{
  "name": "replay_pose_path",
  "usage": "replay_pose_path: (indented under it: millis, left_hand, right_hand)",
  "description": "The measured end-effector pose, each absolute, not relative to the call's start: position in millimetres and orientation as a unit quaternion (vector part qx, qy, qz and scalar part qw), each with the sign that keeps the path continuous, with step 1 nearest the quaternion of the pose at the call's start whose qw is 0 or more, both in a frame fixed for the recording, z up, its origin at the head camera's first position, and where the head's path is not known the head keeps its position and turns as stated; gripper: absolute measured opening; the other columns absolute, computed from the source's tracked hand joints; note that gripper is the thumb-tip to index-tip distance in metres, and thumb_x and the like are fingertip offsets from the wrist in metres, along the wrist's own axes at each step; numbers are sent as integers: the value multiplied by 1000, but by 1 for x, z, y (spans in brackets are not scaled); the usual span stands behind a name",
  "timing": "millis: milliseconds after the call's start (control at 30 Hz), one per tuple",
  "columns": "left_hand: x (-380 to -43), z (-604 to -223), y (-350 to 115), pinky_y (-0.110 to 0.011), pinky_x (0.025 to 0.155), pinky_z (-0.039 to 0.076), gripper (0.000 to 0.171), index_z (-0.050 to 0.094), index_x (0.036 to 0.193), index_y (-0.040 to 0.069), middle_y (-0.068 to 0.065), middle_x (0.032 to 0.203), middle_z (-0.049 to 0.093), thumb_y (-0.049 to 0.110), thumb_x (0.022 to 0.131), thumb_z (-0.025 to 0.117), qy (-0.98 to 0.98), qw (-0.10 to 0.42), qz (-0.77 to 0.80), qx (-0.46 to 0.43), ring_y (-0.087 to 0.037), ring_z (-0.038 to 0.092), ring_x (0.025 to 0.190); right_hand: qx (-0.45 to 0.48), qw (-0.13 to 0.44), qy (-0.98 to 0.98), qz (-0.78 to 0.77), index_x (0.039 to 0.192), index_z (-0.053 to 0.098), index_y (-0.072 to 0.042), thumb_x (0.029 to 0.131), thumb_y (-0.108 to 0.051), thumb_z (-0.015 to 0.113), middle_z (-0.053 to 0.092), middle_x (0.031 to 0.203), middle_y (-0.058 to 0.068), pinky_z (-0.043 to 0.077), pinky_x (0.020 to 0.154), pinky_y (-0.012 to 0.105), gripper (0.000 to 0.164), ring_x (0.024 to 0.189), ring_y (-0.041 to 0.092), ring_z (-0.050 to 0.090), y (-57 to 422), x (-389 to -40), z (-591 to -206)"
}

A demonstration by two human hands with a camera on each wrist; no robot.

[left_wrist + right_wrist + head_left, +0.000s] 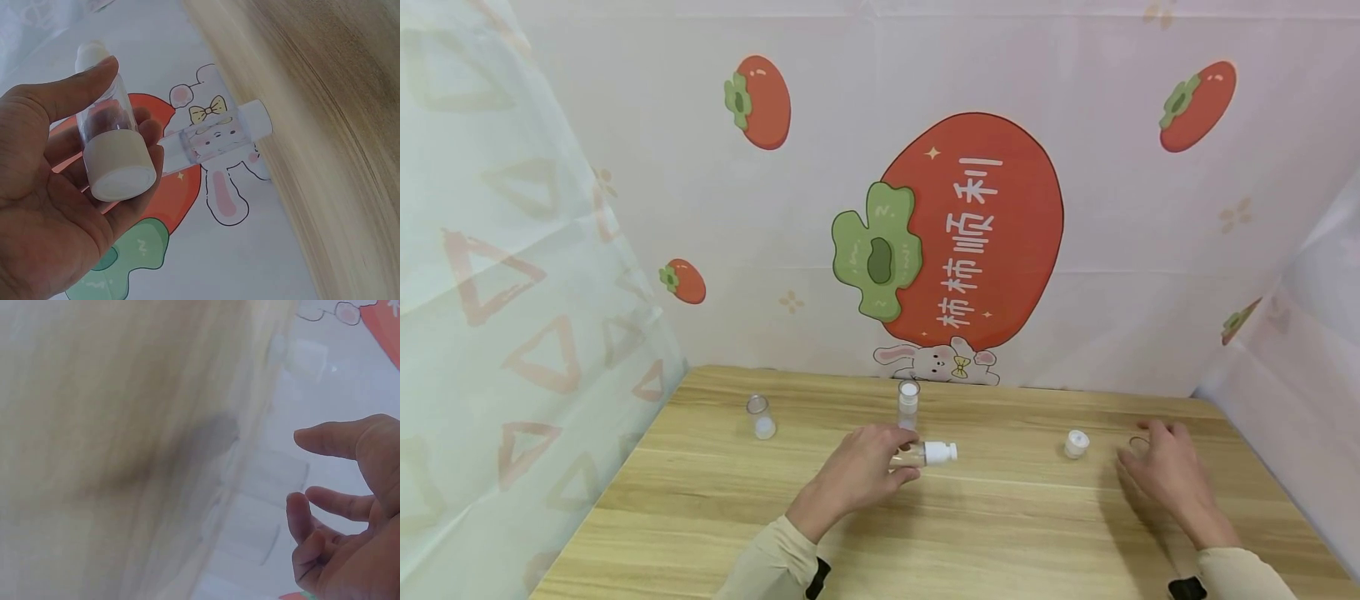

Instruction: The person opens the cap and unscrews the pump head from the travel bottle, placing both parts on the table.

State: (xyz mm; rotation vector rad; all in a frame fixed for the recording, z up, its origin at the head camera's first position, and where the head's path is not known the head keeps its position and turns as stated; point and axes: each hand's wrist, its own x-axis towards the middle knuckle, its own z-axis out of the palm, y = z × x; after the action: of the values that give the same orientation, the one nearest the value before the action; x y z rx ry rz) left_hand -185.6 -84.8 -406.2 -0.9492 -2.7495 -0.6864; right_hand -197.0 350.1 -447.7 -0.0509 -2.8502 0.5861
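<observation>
My left hand (868, 467) grips a small clear bottle (106, 119) with a white top and a thick white base. The bottle lies sideways over the table in the head view, white top pointing right. Just behind that hand stands a similar clear bottle (908, 407) with a white top, partly covered by the fingers. At the right of the table, my right hand (1172, 471) has thumb and fingers apart with nothing between them. Clear cylinders (272, 476), blurred, stand close beyond its fingers in the right wrist view. A white cap-like piece (1077, 444) sits to its left.
A clear cylinder with a white base (761, 418) stands at the far left of the wooden table (700, 517). Behind the table's back edge hangs a printed cloth (1112, 317), with more cloth at both sides.
</observation>
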Motion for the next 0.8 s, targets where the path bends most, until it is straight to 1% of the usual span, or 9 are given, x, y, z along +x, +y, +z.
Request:
replay_pose_path:
  millis: [133, 267, 333, 500, 533, 600, 767, 800]
  left_hand:
    - [-185, -405, -85, -31, 74, 56, 28, 73, 108, 10, -2, 97, 74, 22, 84, 85, -917, 80, -230, -316, -14, 68, 87]
    - [-184, -402, -84, -32, 75, 57, 30, 73, 110, 10, -4, 100, 75, 22, 85, 84, -916, 80, -233, -317, -16, 70, 89]
    - [-184, -400, -84, -32, 75, 57, 30, 73, 110, 10, -4, 100, 75, 23, 85, 84, -916, 81, -232, -316, -17, 70, 89]
    - [-183, -396, -84, -34, 76, 57, 30, 73, 110, 8, -4, 100, 75, 21, 85, 84, -914, 86, -232, -322, -19, 71, 90]
    - [-183, -395, -84, -34, 77, 57, 30, 73, 110, 8, -4, 100, 75, 21, 86, 83, -913, 87, -232, -324, -20, 71, 90]
    - [-182, -394, -84, -34, 77, 57, 30, 73, 110, 8, -4, 100, 75, 21, 86, 83, -912, 88, -233, -326, -20, 71, 90]
    - [-181, -392, -82, -33, 76, 57, 30, 73, 110, 8, -3, 99, 75, 21, 85, 84, -909, 97, -231, -332, -19, 71, 90]
    - [-181, -392, -82, -33, 75, 57, 30, 73, 110, 9, -2, 99, 75, 21, 85, 84, -909, 100, -229, -333, -18, 71, 90]
  right_hand:
    - [-20, 133, -972, 192, 127, 52, 15, 89, -21, 73, 41, 125, 46, 45, 68, 65, 57, 102, 61, 50, 342, -195, -443]
    - [-19, 138, -971, 193, 127, 53, 12, 90, -25, 73, 43, 124, 44, 46, 67, 63, 56, 100, 59, 52, 333, -193, -436]
    - [-12, 142, -970, 196, 127, 53, 11, 91, -26, 73, 46, 123, 42, 47, 66, 61, 55, 98, 56, 55, 328, -192, -432]
    - [15, 163, -965, 205, 126, 56, 8, 91, -23, 73, 55, 115, 33, 48, 63, 54, 50, 88, 43, 61, 315, -189, -428]
    - [21, 168, -963, 208, 126, 56, 8, 91, -22, 73, 56, 114, 32, 47, 64, 54, 48, 87, 41, 62, 312, -189, -427]
    - [32, 174, -961, 212, 125, 58, 6, 91, -22, 74, 58, 111, 30, 47, 62, 51, 47, 84, 37, 63, 307, -188, -426]
    - [63, 177, -955, 228, 126, 60, 4, 93, -25, 74, 62, 108, 25, 46, 60, 38, 46, 83, 30, 63, 292, -186, -420]
    - [70, 175, -955, 231, 126, 60, 4, 94, -26, 74, 62, 108, 24, 47, 61, 38, 46, 83, 30, 63, 289, -185, -419]
